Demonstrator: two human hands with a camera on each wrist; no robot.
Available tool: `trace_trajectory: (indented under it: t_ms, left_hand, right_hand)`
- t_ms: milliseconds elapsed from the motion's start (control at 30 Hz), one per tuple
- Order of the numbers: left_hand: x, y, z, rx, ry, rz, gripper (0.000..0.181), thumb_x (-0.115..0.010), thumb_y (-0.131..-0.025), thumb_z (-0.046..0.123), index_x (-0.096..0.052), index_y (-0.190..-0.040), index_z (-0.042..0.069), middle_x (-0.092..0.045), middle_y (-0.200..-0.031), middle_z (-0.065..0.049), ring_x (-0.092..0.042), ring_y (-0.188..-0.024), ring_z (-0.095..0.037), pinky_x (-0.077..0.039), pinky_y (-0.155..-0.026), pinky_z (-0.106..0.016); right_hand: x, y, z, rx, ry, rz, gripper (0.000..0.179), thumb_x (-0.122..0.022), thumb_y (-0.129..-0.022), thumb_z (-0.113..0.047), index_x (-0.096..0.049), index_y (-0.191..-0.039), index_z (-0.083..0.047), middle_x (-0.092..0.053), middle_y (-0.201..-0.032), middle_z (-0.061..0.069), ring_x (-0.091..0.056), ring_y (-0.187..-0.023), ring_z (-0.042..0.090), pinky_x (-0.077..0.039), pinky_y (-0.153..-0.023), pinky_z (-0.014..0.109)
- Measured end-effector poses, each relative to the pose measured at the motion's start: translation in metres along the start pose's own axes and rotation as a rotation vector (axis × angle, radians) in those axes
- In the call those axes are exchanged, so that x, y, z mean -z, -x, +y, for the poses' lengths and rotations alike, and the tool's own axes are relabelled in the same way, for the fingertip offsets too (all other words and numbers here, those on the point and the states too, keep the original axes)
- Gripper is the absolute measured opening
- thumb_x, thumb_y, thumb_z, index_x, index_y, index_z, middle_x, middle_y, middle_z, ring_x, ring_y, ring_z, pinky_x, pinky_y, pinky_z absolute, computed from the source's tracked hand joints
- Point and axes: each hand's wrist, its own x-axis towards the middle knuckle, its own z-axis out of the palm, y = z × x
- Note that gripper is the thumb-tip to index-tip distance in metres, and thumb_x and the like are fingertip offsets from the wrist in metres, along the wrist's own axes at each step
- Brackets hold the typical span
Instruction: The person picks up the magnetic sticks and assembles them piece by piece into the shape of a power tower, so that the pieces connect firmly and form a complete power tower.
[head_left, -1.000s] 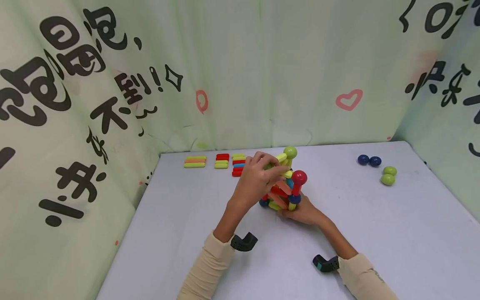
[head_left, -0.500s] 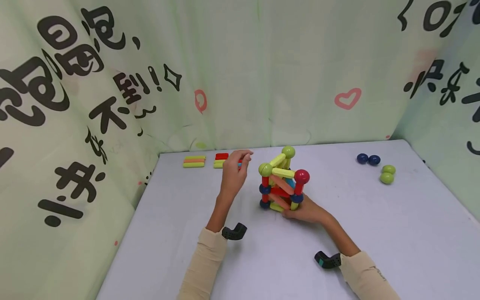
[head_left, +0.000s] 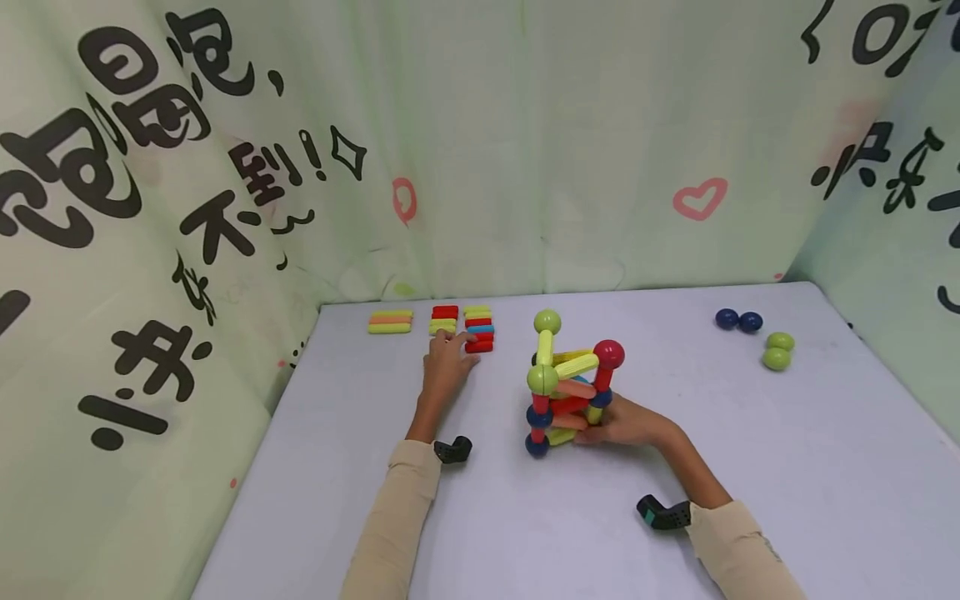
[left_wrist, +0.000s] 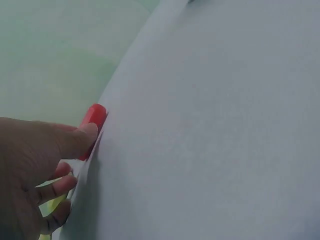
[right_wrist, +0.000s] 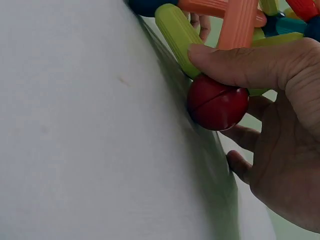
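Observation:
My left hand (head_left: 445,367) is at the front of the right-hand pile of short rods, its thumb and finger pinching a red rod (left_wrist: 95,116) low at the table. A framework of coloured magnetic rods and balls (head_left: 542,379) stands in the middle, with green balls and a red ball (head_left: 609,354) on top and dark blue balls lower down. My right hand (head_left: 626,421) grips its lower right side. In the right wrist view the thumb lies across rods just above a red bottom ball (right_wrist: 217,102); part of the other fingers is hidden behind the framework.
More rods lie in a yellow-and-orange group (head_left: 390,322) and a red-and-yellow group (head_left: 444,313) at the back left. Two dark blue balls (head_left: 738,320) and two green balls (head_left: 777,352) rest at the back right. A printed curtain (head_left: 600,167) borders the white table (head_left: 540,533).
My left hand has left the framework's top and moved left and down to the rods, now pinching a red one. The framework has turned and come nearer, with my right hand still gripping it.

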Motion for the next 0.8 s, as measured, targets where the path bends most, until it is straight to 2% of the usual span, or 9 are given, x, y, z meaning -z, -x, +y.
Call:
trace_trajectory:
  t_ms: [167, 233, 300, 367, 533, 600, 667, 800]
  left_hand:
    - [0.000, 0.004, 0.010, -0.037, -0.086, 0.016, 0.024, -0.075, -0.086, 0.025, -0.065, -0.104, 0.013, -0.058, -0.113, -0.009, -0.055, -0.103, -0.023, -0.054, -0.084, -0.037]
    - [0.002, 0.007, 0.016, -0.059, -0.086, 0.019, 0.026, -0.075, -0.086, 0.022, -0.066, -0.107, 0.010, -0.060, -0.111, -0.008, -0.056, -0.102, -0.022, -0.055, -0.086, -0.035]
    - [0.006, 0.009, 0.022, -0.091, -0.024, 0.043, 0.028, -0.073, -0.088, 0.020, -0.068, -0.110, 0.005, -0.061, -0.106, -0.010, -0.058, -0.098, -0.023, -0.055, -0.085, -0.036]
    - [0.015, 0.012, 0.033, -0.087, 0.141, 0.055, 0.029, -0.069, -0.091, 0.019, -0.068, -0.115, 0.002, -0.061, -0.106, -0.012, -0.059, -0.098, -0.024, -0.055, -0.086, -0.034]
    - [0.050, 0.025, 0.070, -0.031, 0.816, -0.009, 0.034, -0.063, -0.096, 0.025, -0.063, -0.124, 0.005, -0.065, -0.114, -0.015, -0.061, -0.104, -0.025, -0.053, -0.085, -0.028]
    - [0.062, 0.032, 0.085, -0.050, 1.002, -0.054, 0.037, -0.063, -0.096, 0.029, -0.062, -0.125, 0.007, -0.066, -0.116, -0.015, -0.062, -0.105, -0.023, -0.053, -0.085, -0.028]
    - [0.069, 0.037, 0.097, -0.101, 1.075, -0.104, 0.036, -0.063, -0.096, 0.030, -0.062, -0.124, 0.007, -0.068, -0.114, -0.015, -0.063, -0.104, -0.021, -0.053, -0.086, -0.027]
    - [0.074, 0.044, 0.111, -0.147, 1.098, -0.190, 0.034, -0.062, -0.096, 0.027, -0.061, -0.124, 0.006, -0.070, -0.112, -0.013, -0.067, -0.104, -0.016, -0.052, -0.097, -0.029]
  right_hand:
    - [0.011, -0.002, -0.002, -0.105, 0.057, -0.039, 0.066, -0.071, -0.085, -0.010, -0.037, -0.141, -0.004, -0.052, -0.130, 0.013, -0.046, -0.123, 0.031, -0.042, -0.104, 0.056]
    - [0.015, -0.003, -0.002, -0.146, 0.080, -0.038, 0.058, -0.070, -0.086, -0.009, -0.043, -0.137, -0.003, -0.056, -0.124, 0.011, -0.047, -0.120, 0.032, -0.041, -0.105, 0.059]
    - [0.018, -0.006, 0.000, -0.154, 0.083, -0.032, 0.049, -0.069, -0.087, -0.008, -0.049, -0.131, -0.002, -0.060, -0.119, 0.010, -0.050, -0.116, 0.031, -0.041, -0.104, 0.059]
    - [0.019, -0.008, 0.002, -0.142, 0.081, -0.025, 0.041, -0.068, -0.089, -0.009, -0.055, -0.127, -0.002, -0.063, -0.115, 0.008, -0.053, -0.112, 0.029, -0.044, -0.103, 0.056]
    - [0.019, -0.009, 0.005, -0.137, 0.081, -0.003, 0.039, -0.068, -0.090, -0.013, -0.057, -0.126, -0.002, -0.064, -0.121, 0.011, -0.055, -0.115, 0.029, -0.045, -0.102, 0.056]
    - [0.019, -0.008, 0.005, -0.148, 0.080, 0.001, 0.039, -0.068, -0.090, -0.013, -0.057, -0.126, -0.002, -0.064, -0.122, 0.011, -0.055, -0.115, 0.030, -0.045, -0.102, 0.056]
    - [0.019, -0.008, 0.006, -0.147, 0.090, -0.002, 0.039, -0.067, -0.091, -0.013, -0.057, -0.126, -0.001, -0.064, -0.122, 0.012, -0.055, -0.115, 0.030, -0.045, -0.102, 0.056]
    - [0.021, -0.007, 0.006, -0.130, 0.117, -0.012, 0.038, -0.066, -0.091, -0.012, -0.057, -0.126, 0.000, -0.063, -0.121, 0.013, -0.054, -0.114, 0.030, -0.043, -0.103, 0.058]
